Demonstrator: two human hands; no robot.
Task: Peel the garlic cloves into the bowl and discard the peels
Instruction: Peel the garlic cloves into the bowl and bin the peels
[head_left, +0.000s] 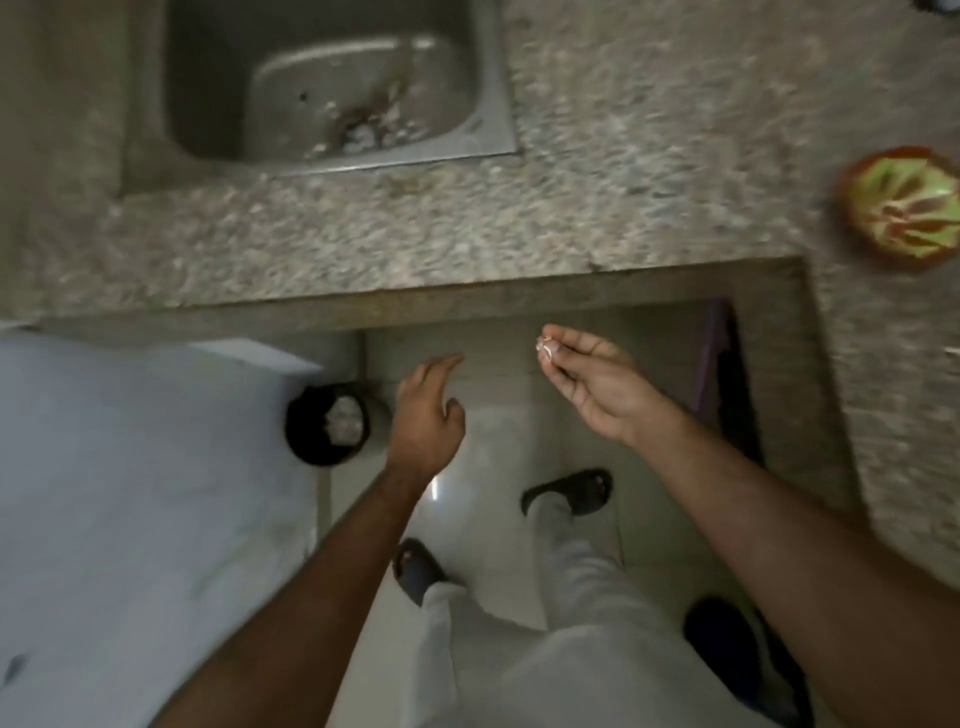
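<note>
Garlic peel (545, 347), a small pale scrap, pinched at the fingertips of the right hand (592, 387), held palm-up over the floor just in front of the counter edge; blurred, so possibly a bit of clove rather than skin alone. Left hand (426, 415) lower and to the left, fingers relaxed and spread, holding nothing, stretched toward a dark round bin (324, 423) on the floor with whitish scraps inside; hand and bin near but apart. Speckled stone counter (467, 234) across the top, wrapping down the right side; steel sink (332, 88) set into it at upper left, with pale and brown debris gathered near the drain. Red-rimmed bowl (906, 208) with a green and red pattern at the far right on the counter, well apart from both hands; contents not discernible. White appliance top (130, 467) filling the left side beside the bin. Below, pale trousers (545, 623) and two dark sandals (569, 491) on light floor tiles (498, 441).
</note>
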